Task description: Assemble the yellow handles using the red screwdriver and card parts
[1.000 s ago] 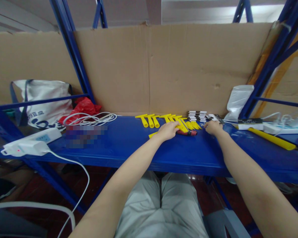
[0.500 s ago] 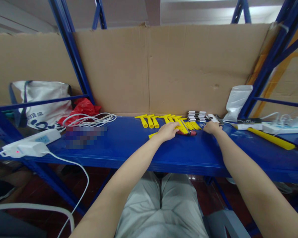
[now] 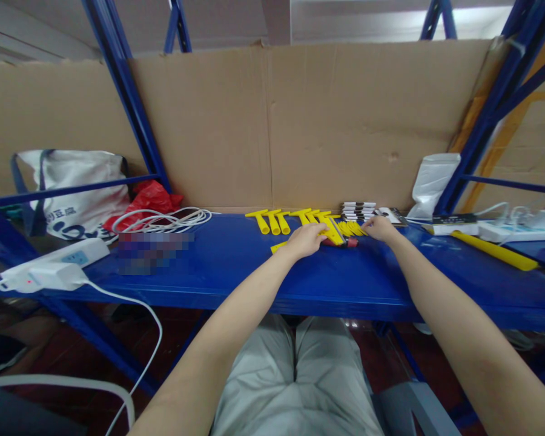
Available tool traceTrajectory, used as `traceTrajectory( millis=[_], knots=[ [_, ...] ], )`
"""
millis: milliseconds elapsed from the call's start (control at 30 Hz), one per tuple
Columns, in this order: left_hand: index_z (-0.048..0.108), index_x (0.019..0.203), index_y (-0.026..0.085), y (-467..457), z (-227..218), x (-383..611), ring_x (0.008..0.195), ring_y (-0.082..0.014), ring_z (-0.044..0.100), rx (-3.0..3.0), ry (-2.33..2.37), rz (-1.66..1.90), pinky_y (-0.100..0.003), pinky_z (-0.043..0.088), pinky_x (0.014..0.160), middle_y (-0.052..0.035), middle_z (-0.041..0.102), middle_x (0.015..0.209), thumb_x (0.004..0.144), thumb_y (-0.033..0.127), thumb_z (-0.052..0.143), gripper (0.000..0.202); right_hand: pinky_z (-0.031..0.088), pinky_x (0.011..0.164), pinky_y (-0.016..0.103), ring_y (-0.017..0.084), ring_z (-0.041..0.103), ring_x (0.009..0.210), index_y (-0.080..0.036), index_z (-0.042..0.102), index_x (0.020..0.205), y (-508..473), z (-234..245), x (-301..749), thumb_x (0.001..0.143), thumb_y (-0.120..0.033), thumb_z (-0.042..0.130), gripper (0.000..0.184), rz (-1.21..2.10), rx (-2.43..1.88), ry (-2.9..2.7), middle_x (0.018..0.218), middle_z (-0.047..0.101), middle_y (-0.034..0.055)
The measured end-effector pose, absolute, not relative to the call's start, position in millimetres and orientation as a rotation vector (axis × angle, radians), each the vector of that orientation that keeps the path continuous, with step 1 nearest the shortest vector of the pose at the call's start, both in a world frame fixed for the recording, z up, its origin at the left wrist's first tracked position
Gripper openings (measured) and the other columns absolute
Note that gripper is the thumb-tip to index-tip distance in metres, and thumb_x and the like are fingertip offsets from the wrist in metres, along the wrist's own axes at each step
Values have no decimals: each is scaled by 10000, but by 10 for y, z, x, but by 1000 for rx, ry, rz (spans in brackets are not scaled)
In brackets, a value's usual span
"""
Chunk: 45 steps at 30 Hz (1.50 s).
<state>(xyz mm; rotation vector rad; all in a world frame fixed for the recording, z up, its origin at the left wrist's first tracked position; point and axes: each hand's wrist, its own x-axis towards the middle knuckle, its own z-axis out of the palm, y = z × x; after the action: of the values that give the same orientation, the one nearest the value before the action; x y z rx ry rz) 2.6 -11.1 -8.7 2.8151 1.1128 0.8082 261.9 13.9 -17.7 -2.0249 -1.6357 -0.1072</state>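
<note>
The cardboard panel (image 3: 336,121) rises behind the stack of white-and-black packs (image 3: 358,211), and the blue bench (image 3: 236,284) spreads out under it and to both sides. Well to the left of the stack you have the cloth bag (image 3: 84,197); to its right, the white pouch (image 3: 433,181) leans at the back.

The row of yellow T-shaped tools (image 3: 280,224) lies left of the stack, some of them crowded together at the end nearest it. In front of the stack and to its left, your left hand (image 3: 305,240) has its fingers clamped on one yellow tool (image 3: 332,231), head towards the stack. Your right hand (image 3: 380,229) is just in front of the stack and to its right, fingertips drawn in at the edge of the small yellow pieces (image 3: 352,229); you could be pinching one, but I can't tell. Those pieces fan out just in front of the stack, with the red-handled item (image 3: 352,243) nearer you.

Watch the crowding: a sideways sweep of the held tool could scatter the fan, and a high right knuckle could topple the stack. Thin, overlapping pieces may also come up two at once.
</note>
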Motion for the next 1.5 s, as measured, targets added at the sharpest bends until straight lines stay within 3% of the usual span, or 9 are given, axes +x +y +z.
traceTrajectory(
  millis=[100,300,767,1000,1333,1500],
  knots=[
    [593,1106,217,-127,-84,34,1118,-181,554,2833,1096,809,-323,428,955,-48,624,1183,875,229,469,262,470,703,277,181,598,763,-144,662,751,-6,-34,2305,721,-254,550,160,105,-1741,-1587,784,661,69],
    [615,1078,218,-207,-61,58,1080,-191,570,2882,1064,789,-321,443,929,-50,638,1136,876,231,472,248,466,735,281,150,588,728,-166,591,650,-150,49,1874,701,-200,550,74,322,-1400,-1628,737,640,31],
    [596,1105,232,-247,-71,62,1027,-208,569,3032,1068,710,-327,464,873,-66,614,1070,895,266,422,275,412,878,373,185,569,831,-186,543,605,-34,-8,1874,728,-199,537,124,9,-1397,-1906,743,607,36],
    [599,1098,223,-294,-18,41,1014,-223,566,3093,1081,642,-327,466,843,-78,604,1029,902,258,399,283,374,930,410,211,547,933,-200,551,685,22,-46,1872,722,-196,531,42,-91,-1418,-1895,831,594,45],
    [580,1117,210,-296,-15,53,1025,-221,564,3025,1111,729,-333,467,852,-84,599,1069,899,236,407,279,387,940,345,188,528,1035,-174,535,937,-52,-52,1767,705,-215,574,239,244,-1414,-1482,1067,590,76],
    [577,1105,195,-243,-22,41,1043,-210,558,2965,1168,815,-336,461,879,-86,602,1085,894,226,423,264,450,723,262,140,575,745,-147,601,763,-178,28,1730,738,-236,590,93,675,-1432,-1489,812,653,44]
  ],
)
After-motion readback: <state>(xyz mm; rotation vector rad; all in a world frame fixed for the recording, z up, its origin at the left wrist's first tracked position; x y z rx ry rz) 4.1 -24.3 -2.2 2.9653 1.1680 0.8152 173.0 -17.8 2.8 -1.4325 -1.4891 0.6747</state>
